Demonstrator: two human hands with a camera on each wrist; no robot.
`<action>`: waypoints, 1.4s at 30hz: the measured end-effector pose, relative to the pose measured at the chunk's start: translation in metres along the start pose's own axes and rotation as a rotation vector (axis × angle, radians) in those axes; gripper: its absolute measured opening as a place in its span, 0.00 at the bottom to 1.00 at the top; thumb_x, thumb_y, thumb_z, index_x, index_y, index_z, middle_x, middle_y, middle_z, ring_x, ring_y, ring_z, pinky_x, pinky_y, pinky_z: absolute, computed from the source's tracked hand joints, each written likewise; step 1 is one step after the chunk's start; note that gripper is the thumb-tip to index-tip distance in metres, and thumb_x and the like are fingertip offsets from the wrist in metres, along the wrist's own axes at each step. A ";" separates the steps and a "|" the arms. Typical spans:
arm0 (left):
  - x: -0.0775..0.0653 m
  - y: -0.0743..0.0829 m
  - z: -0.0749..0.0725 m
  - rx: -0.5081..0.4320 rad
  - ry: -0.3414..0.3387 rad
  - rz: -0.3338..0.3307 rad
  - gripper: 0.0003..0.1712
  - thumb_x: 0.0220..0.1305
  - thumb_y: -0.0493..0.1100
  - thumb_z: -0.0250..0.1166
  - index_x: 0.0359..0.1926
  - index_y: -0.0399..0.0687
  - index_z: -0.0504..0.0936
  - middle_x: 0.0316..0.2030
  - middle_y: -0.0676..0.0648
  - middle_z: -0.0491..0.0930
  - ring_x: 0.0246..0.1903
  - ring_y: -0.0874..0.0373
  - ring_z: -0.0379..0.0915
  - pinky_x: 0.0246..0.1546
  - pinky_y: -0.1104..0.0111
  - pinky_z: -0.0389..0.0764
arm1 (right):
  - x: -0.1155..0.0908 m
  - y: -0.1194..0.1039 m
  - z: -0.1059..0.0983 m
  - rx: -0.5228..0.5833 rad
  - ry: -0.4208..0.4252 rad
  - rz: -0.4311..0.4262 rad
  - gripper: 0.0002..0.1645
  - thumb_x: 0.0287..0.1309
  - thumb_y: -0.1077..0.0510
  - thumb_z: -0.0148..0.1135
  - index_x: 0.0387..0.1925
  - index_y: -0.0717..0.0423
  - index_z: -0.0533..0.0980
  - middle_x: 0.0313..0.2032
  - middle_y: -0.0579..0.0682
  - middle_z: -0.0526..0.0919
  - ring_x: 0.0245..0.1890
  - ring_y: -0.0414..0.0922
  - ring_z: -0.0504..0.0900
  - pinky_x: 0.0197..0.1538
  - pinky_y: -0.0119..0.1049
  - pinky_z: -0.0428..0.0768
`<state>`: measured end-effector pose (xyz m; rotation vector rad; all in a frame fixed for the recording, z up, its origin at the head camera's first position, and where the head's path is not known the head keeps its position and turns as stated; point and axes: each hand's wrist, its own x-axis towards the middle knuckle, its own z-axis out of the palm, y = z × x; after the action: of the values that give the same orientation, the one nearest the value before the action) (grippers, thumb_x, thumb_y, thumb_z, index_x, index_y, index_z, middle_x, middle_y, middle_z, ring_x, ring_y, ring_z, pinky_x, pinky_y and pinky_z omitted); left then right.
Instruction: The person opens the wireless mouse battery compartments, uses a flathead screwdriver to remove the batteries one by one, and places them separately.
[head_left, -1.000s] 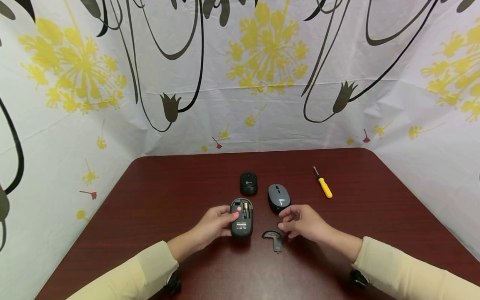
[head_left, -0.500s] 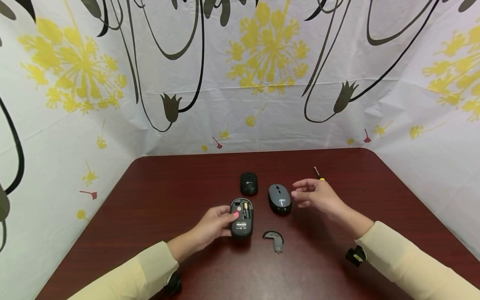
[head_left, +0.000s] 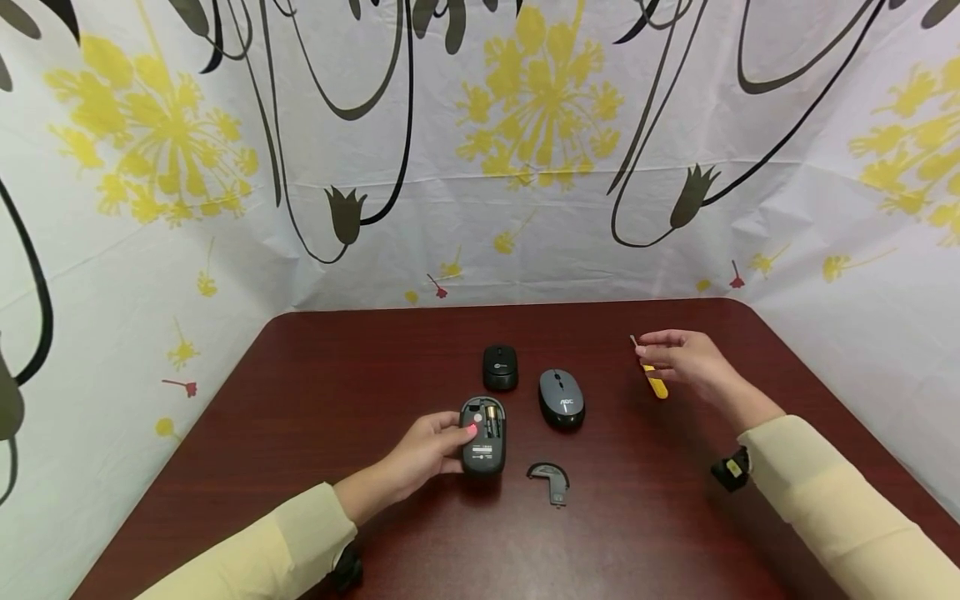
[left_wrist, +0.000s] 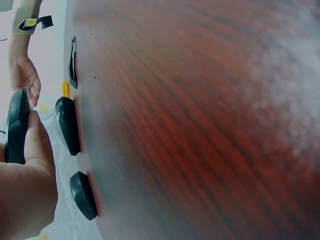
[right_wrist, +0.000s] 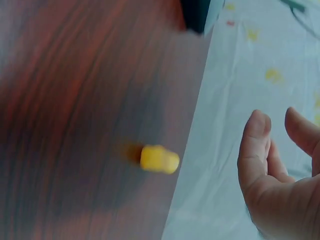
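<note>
1. Two hands seen. One opened mouse (head_left: 483, 452) is gripped by the left hand (head_left: 408, 458), underside up, above the table (head_left: 360, 358); nothing is held by the right hand (head_left: 693, 364), thumb and fingers apart.
2. One yellow screwdriver (head_left: 657, 388) partly hidden by right fingers; blurred in right wrist view.
3. Opened mouse: dark, bay uncovered, one battery (head_left: 492, 417) visible.
4. On table: one loose cover (head_left: 556, 483), one black mouse (head_left: 500, 368), one grey-topped mouse (head_left: 561, 398).

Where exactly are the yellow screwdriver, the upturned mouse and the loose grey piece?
Yellow screwdriver (head_left: 657, 387): head view, on the lower part of its handle.
Upturned mouse (head_left: 489, 440): head view, on its underside.
Loose grey piece (head_left: 557, 485): head view, on its straight stem.
</note>
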<state>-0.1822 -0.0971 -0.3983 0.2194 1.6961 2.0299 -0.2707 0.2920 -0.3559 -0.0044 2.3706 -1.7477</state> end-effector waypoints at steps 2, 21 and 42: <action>0.000 0.000 0.000 0.000 0.000 0.001 0.27 0.60 0.42 0.58 0.55 0.28 0.63 0.45 0.36 0.74 0.41 0.50 0.74 0.39 0.59 0.76 | 0.005 0.005 -0.010 -0.010 -0.011 0.016 0.38 0.51 0.50 0.61 0.58 0.67 0.60 0.53 0.65 0.67 0.46 0.50 0.75 0.49 0.47 0.71; 0.000 -0.002 0.000 0.002 -0.002 0.002 0.27 0.60 0.41 0.58 0.54 0.27 0.63 0.44 0.36 0.74 0.41 0.50 0.74 0.39 0.59 0.76 | 0.032 0.048 -0.039 0.053 -0.044 0.203 0.32 0.57 0.59 0.56 0.58 0.71 0.58 0.36 0.45 0.79 0.38 0.41 0.78 0.46 0.43 0.74; 0.001 0.000 0.001 0.003 -0.003 0.008 0.26 0.60 0.40 0.57 0.54 0.27 0.63 0.44 0.36 0.74 0.40 0.50 0.75 0.38 0.59 0.76 | 0.034 0.056 -0.022 -0.224 0.018 0.133 0.28 0.50 0.58 0.63 0.48 0.73 0.67 0.40 0.58 0.73 0.30 0.42 0.78 0.36 0.38 0.79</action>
<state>-0.1819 -0.0955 -0.3984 0.2310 1.6993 2.0316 -0.3014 0.3258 -0.4077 0.1344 2.5035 -1.4232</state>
